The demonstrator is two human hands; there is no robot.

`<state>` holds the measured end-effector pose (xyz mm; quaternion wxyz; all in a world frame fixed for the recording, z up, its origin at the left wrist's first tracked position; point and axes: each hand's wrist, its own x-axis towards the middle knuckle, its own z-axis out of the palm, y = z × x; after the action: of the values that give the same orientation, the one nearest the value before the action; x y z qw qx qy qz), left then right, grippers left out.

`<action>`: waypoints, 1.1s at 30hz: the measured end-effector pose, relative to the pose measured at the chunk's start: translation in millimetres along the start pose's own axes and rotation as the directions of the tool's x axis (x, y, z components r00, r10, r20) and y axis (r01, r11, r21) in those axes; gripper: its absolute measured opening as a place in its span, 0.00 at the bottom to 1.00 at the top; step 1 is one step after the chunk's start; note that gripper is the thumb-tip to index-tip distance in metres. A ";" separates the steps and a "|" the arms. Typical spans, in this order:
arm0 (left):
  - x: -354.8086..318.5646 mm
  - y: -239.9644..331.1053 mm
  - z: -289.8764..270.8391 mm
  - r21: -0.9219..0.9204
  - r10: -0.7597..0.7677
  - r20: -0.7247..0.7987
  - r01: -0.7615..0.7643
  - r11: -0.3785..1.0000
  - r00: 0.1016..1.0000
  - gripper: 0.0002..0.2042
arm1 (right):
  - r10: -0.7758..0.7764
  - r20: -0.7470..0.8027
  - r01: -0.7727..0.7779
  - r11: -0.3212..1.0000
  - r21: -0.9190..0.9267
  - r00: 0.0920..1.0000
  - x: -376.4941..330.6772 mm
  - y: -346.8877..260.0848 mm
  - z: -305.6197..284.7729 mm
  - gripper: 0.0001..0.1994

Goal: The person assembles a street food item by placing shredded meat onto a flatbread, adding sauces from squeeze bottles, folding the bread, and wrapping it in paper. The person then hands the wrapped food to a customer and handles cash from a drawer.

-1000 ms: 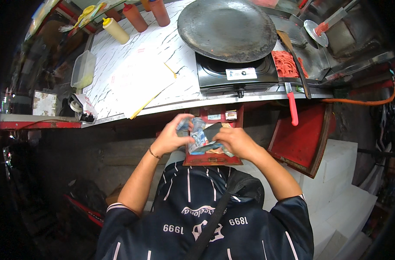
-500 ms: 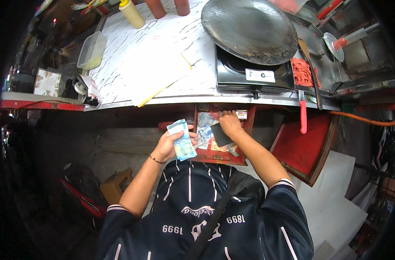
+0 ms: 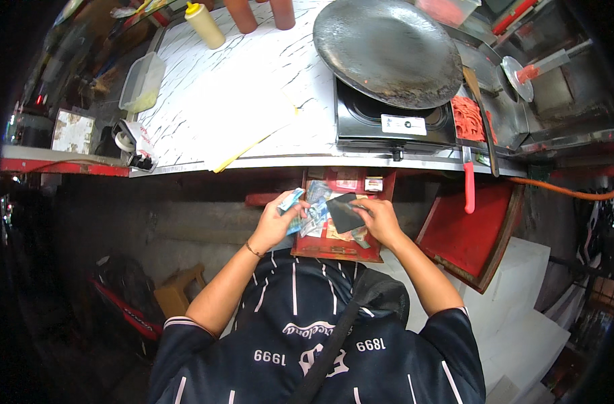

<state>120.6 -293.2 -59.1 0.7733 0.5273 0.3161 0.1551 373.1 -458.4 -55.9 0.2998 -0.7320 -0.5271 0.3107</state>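
My left hand (image 3: 274, 222) is closed round folded blue banknotes (image 3: 291, 200) at the left side of a pulled-out red drawer (image 3: 337, 250). Loose banknotes (image 3: 315, 217) of several colours lie inside the drawer. Over its right half, my right hand (image 3: 379, 221) has thumb and fingers pinched together at the edge of a flat black rectangular thing (image 3: 344, 214). Whether the fingers grip that thing or something small above it, I cannot tell. At the back of the drawer sits a small white-topped box (image 3: 373, 184).
A marbled counter (image 3: 246, 81) holds a gas stove (image 3: 360, 128) with a round black griddle (image 3: 387, 50). A red-handled knife (image 3: 469, 182) and a wooden-handled spatula (image 3: 480, 101) overhang the counter edge. Sauce bottles (image 3: 204, 25) stand at the back. Right of the drawer is a red tray-like panel (image 3: 465, 229).
My right hand has drawn back from the rear of the drawer toward its right side. My left hand has moved slightly up and right, and the banknotes in it are now folded.
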 end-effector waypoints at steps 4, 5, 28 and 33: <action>8.2 27.1 36.6 0.374 0.069 0.106 -0.104 0.922 0.992 0.29 | 0.071 0.027 -0.074 0.838 0.541 0.997 -24.1 -31.5 -19.1 0.15; 11.3 26.9 40.6 0.315 0.009 0.146 -0.055 0.948 0.989 0.27 | 0.093 0.055 -0.108 0.796 0.596 0.994 -26.7 -34.0 -20.6 0.16; 25.0 27.5 22.2 -0.336 -0.443 0.322 0.538 0.773 0.837 0.28 | -0.028 -0.084 0.034 0.996 0.076 0.996 -49.0 -41.8 -65.9 0.22; 30.9 33.0 29.9 -0.213 -0.441 0.271 0.500 0.839 0.855 0.30 | -0.195 0.265 0.205 0.979 -0.008 0.944 -41.8 -64.7 -75.3 0.18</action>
<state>166.5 -283.9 -31.7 0.8823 0.3332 0.3280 -0.0551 382.7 -489.7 46.7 0.2441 -0.6322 -0.6392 0.3635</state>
